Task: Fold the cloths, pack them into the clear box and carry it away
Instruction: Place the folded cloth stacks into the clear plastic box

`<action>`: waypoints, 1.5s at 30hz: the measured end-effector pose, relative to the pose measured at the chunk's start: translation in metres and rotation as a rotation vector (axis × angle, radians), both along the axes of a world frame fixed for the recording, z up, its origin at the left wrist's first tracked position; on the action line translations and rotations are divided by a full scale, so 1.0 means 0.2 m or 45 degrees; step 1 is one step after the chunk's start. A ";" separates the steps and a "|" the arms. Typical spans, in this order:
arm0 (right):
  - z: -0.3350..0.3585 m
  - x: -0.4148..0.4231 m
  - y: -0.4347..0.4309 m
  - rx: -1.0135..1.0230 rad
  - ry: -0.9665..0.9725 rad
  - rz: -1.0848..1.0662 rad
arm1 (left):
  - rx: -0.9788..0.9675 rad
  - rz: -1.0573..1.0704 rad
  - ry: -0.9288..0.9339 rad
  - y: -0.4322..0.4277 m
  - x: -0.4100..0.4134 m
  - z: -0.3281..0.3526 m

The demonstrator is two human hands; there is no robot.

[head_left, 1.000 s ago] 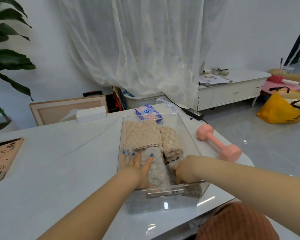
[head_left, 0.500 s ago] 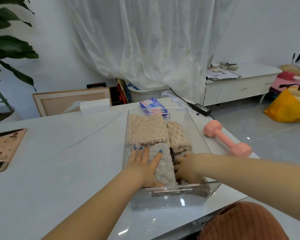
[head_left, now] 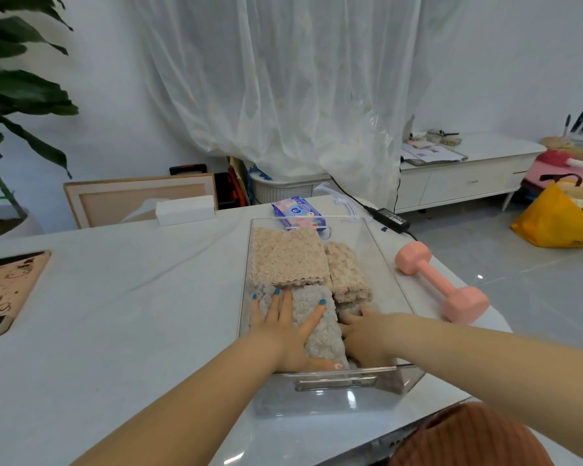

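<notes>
- Clear box [head_left: 334,385]: stands on the white tabletop [head_left: 115,314], near its front edge, with the handle wall facing the person.
- Contents, far end: two folded beige cloths side by side, a wide one [head_left: 290,257] on the left and a narrow one [head_left: 347,274] on the right.
- Contents, near end: one grey cloth [head_left: 320,327], touching the wide beige cloth.
- Left hand [head_left: 283,331]: released, flat, fingers spread, pressing down on the grey cloth.
- Right hand [head_left: 364,334]: inside the box, against the right side of the grey cloth. Fingertips hidden; grasp cannot be told.
- Beside the box: pink dumbbell [head_left: 441,284] on the right; wipes pack [head_left: 298,213] just behind the far wall.
</notes>
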State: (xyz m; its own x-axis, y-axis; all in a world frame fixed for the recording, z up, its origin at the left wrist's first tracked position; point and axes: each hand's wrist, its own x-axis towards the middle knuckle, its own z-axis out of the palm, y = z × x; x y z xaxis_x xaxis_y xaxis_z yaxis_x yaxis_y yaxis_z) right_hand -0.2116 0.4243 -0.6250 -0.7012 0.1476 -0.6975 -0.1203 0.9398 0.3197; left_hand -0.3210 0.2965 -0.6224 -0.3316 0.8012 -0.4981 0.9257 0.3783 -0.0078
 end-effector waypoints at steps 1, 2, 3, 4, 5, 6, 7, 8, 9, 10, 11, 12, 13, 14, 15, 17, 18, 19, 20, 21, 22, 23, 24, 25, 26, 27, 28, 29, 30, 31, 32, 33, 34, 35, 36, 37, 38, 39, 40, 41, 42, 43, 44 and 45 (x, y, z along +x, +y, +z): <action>0.01 -0.01 0.02 -0.076 0.006 -0.055 | 0.000 0.015 -0.050 0.00 0.00 0.01; 0.05 -0.01 0.04 -0.170 0.000 -0.116 | -0.012 0.023 -0.096 0.00 0.00 0.02; 0.10 -0.01 0.06 -0.283 0.003 -0.183 | -0.029 0.026 -0.135 -0.01 0.00 0.04; 0.17 -0.01 0.08 -0.418 0.045 -0.264 | -0.044 0.032 -0.162 -0.01 -0.01 0.08; 0.26 -0.01 0.11 -0.539 0.126 -0.384 | -0.045 0.032 -0.179 -0.01 -0.03 0.13; 0.34 -0.02 0.14 -0.672 0.241 -0.544 | -0.030 0.021 -0.183 -0.01 -0.05 0.19; 0.42 -0.02 0.18 -0.811 0.390 -0.711 | 0.017 0.001 -0.165 0.01 -0.07 0.26; 0.48 -0.03 0.22 -0.967 0.559 -0.884 | 0.113 -0.019 -0.132 0.05 -0.09 0.32; 0.52 -0.04 0.25 -1.124 0.743 -1.066 | 0.253 -0.023 -0.094 0.09 -0.10 0.37; 0.53 -0.07 0.27 -1.239 0.931 -1.231 | 0.405 0.009 -0.046 0.14 -0.12 0.40; 0.52 -0.11 0.29 -1.252 1.106 -1.330 | 0.552 0.060 0.018 0.20 -0.13 0.41; 0.47 -0.16 0.30 -1.149 1.246 -1.352 | 0.685 0.113 0.081 0.26 -0.15 0.38; 0.41 -0.21 0.33 -0.970 1.325 -1.316 | 0.787 0.162 0.110 0.31 -0.17 0.34; 0.34 -0.26 0.35 -0.797 1.320 -1.271 | 0.837 0.214 0.099 0.35 -0.18 0.30; 0.28 -0.30 0.36 -0.632 1.265 -1.206 | 0.851 0.257 0.062 0.40 -0.19 0.25; 0.16 -0.35 0.36 -0.437 0.996 -1.064 | 0.776 0.304 -0.010 0.47 -0.20 0.17; 0.11 -0.37 0.36 -0.403 0.874 -0.997 | 0.720 0.307 -0.016 0.51 -0.20 0.14; 0.07 -0.38 0.36 -0.393 0.785 -0.967 | 0.654 0.303 -0.009 0.53 -0.21 0.09; 0.03 -0.40 0.37 -0.403 0.716 -1.011 | 0.583 0.291 0.015 0.54 -0.21 0.05; -0.01 -0.41 0.39 -0.461 0.693 -1.109 | 0.522 0.280 0.045 0.54 -0.23 0.01; -0.05 -0.43 0.40 -0.459 0.677 -1.149 | 0.484 0.287 0.065 0.55 -0.25 -0.04; -0.06 -0.44 0.40 -0.465 0.673 -1.203 | 0.473 0.310 0.068 0.54 -0.26 -0.06; -0.07 -0.44 0.40 -0.466 0.698 -1.251 | 0.479 0.347 0.055 0.54 -0.27 -0.08; -0.08 -0.45 0.39 -0.474 0.711 -1.266 | 0.486 0.388 0.037 0.54 -0.28 -0.08; -0.07 -0.45 0.38 -0.474 0.737 -1.294 | 0.487 0.424 0.029 0.54 -0.28 -0.08; -0.07 -0.45 0.37 -0.475 0.769 -1.358 | 0.472 0.445 0.022 0.53 -0.29 -0.08; -0.08 -0.45 0.37 -0.472 0.791 -1.424 | 0.451 0.450 0.021 0.53 -0.29 -0.07; -0.09 -0.45 0.37 -0.472 0.802 -1.455 | 0.426 0.444 0.016 0.53 -0.29 -0.07; -0.10 -0.46 0.37 -0.472 0.810 -1.453 | 0.404 0.440 0.009 0.52 -0.30 -0.06; -0.10 -0.46 0.37 -0.456 0.816 -1.416 | 0.390 0.435 0.001 0.52 -0.30 -0.07; -0.09 -0.45 0.37 -0.428 0.840 -1.376 | 0.383 0.431 0.002 0.52 -0.30 -0.06; -0.08 -0.44 0.36 -0.375 0.888 -1.318 | 0.377 0.427 0.013 0.51 -0.30 -0.07; -0.07 -0.44 0.37 -0.321 0.958 -1.272 | 0.373 0.422 0.030 0.52 -0.30 -0.07; -0.05 -0.43 0.37 -0.273 1.016 -1.246 | 0.369 0.421 0.045 0.52 -0.30 -0.07; -0.04 -0.42 0.37 -0.246 1.045 -1.245 | 0.366 0.422 0.051 0.52 -0.30 -0.07; -0.04 -0.42 0.37 -0.238 1.042 -1.254 | 0.370 0.421 0.053 0.52 -0.30 -0.07; -0.04 -0.42 0.37 -0.255 1.014 -1.280 | 0.379 0.419 0.055 0.52 -0.30 -0.07; -0.04 -0.42 0.37 -0.284 0.964 -1.308 | 0.391 0.417 0.052 0.52 -0.30 -0.07; -0.05 -0.42 0.38 -0.326 0.902 -1.328 | 0.400 0.412 0.043 0.52 -0.30 -0.07; -0.05 -0.42 0.37 -0.379 0.821 -1.347 | 0.404 0.411 0.019 0.51 -0.31 -0.06; -0.06 -0.43 0.38 -0.429 0.743 -1.357 | 0.407 0.416 -0.023 0.52 -0.31 -0.06; -0.05 -0.43 0.38 -0.465 0.682 -1.370 | 0.417 0.436 -0.091 0.52 -0.33 -0.05; -0.05 -0.43 0.38 -0.501 0.641 -1.379 | 0.440 0.461 -0.175 0.52 -0.34 -0.03; -0.03 -0.43 0.38 -0.534 0.616 -1.397 | 0.492 0.479 -0.245 0.52 -0.36 -0.02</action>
